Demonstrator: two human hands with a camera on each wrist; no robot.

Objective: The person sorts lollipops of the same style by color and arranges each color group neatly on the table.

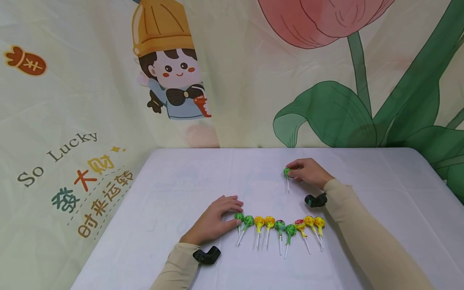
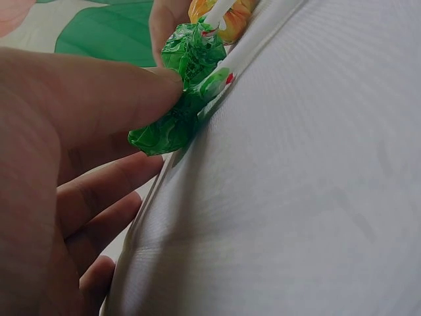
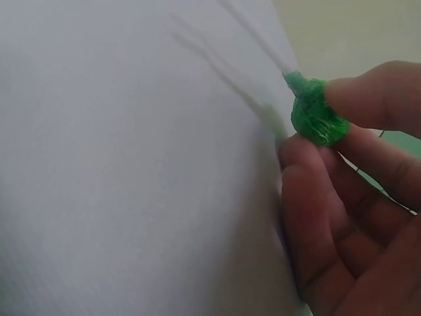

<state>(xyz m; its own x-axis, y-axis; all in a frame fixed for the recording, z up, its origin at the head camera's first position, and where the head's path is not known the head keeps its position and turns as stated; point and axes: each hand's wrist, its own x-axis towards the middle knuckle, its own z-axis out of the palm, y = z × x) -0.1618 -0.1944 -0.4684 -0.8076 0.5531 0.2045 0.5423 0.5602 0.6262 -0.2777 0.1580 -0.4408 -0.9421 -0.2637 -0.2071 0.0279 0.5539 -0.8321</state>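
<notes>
1. Nine lollipops show in the head view. Eight lie in a shallow curved row (image 1: 280,227) on the smooth white tablecloth (image 1: 174,189), round heads in crinkly green, yellow and one red-topped wrapper, thin white sticks pointing toward six o'clock. My left hand (image 1: 216,219) lies flat with straight fingers at nine o'clock of the row, fingertips touching the leftmost green lollipop (image 1: 239,217). My right hand (image 1: 308,172) sits well apart at one o'clock of the row, pinching the head of a lone green lollipop (image 1: 286,172) that rests on the cloth. Black wrist mounts sit on both beige sleeves.

2. From the left wrist view, my left hand's straight fingers (image 2: 99,99) press against the leftmost green lollipop's (image 2: 172,125) glossy, creased foil. A second green head (image 2: 194,49) lies at twelve o'clock, then a yellow-orange one (image 2: 238,16).

3. From the right wrist view, my right hand's fingers (image 3: 368,99) and thumb pinch the lone green lollipop (image 3: 316,118), a knobbly ball of wrinkled wrapper; its white stick runs toward eleven o'clock over finely woven cloth.
</notes>
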